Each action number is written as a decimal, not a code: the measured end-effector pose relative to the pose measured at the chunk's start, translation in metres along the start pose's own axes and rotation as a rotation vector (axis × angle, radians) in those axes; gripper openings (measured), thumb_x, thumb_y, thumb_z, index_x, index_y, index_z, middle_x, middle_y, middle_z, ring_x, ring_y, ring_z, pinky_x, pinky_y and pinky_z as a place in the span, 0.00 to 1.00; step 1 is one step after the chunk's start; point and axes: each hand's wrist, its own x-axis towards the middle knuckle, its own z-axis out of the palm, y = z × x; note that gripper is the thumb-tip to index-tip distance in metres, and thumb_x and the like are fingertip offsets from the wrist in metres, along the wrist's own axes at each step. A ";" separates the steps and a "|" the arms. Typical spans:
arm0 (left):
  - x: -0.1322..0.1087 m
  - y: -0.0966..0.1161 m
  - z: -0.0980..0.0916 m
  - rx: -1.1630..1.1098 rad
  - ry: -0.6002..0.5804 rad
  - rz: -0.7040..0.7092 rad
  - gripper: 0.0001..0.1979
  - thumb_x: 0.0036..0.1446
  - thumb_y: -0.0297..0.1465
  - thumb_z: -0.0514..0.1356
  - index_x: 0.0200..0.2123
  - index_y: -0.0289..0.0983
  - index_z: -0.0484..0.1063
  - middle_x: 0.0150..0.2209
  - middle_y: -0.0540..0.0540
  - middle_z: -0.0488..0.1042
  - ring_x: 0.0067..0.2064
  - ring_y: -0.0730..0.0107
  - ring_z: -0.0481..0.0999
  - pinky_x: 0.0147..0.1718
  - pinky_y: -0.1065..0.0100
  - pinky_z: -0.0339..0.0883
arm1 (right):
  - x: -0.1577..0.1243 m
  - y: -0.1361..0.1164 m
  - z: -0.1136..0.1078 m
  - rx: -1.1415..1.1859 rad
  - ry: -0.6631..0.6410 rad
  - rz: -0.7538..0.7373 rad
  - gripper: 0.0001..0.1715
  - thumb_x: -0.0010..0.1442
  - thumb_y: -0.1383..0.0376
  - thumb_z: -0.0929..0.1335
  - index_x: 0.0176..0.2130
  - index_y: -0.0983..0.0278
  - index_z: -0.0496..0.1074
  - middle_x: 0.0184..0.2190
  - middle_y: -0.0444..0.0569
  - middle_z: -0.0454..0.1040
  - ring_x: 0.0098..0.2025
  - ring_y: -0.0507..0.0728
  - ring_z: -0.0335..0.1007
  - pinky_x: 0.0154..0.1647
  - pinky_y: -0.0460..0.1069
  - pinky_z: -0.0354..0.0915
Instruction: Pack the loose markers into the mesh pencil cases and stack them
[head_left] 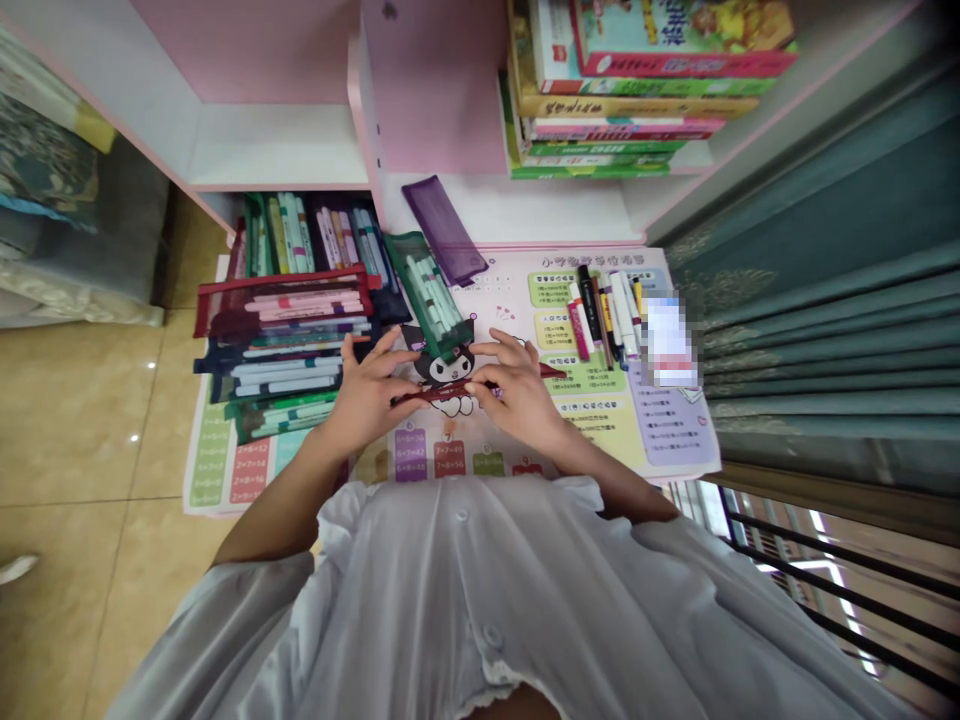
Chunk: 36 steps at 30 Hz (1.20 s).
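The left hand [367, 390] and right hand [517, 388] have fingertips clamped on one red pouch [444, 391] near the tabletop's [517, 305] front edge, one purple pouch [446, 232] crossing the back edge.

The printed desk mat [514, 290] looks smooth, with a faint, low sheen. On its left part, the red pencil pouch [281, 290] is see-through mesh cloth; the green pouch [427, 295] at the mat's middle and the purple pouch [445, 230] at its far edge look like similar netting. Toward the mat's right side, the loose markers [619, 310] have smooth plastic barrels. Beyond the mat, the shelf unit [277, 150] is smooth pale board, the stacked books [622, 105] paper with glossy covers. Right of it hangs the curtain [825, 280], softly lustrous cloth. Left of it, the floor tiles [75, 420] are polished. On its near side, the blouse [405, 580] is light, satiny cloth.
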 end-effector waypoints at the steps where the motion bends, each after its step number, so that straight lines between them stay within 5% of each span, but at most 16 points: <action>1: 0.000 0.000 0.000 0.000 0.001 0.001 0.08 0.59 0.41 0.66 0.31 0.45 0.82 0.52 0.45 0.79 0.67 0.42 0.63 0.66 0.31 0.31 | 0.000 0.001 0.000 -0.005 0.000 -0.001 0.13 0.63 0.63 0.67 0.27 0.60 0.74 0.53 0.51 0.77 0.67 0.70 0.59 0.63 0.73 0.53; 36: 0.001 0.002 -0.005 -0.004 -0.036 -0.033 0.10 0.59 0.40 0.66 0.29 0.44 0.82 0.52 0.44 0.78 0.68 0.41 0.61 0.66 0.30 0.30 | -0.006 0.016 -0.014 -0.002 0.052 0.076 0.12 0.62 0.63 0.68 0.27 0.60 0.74 0.53 0.51 0.77 0.67 0.71 0.61 0.63 0.75 0.52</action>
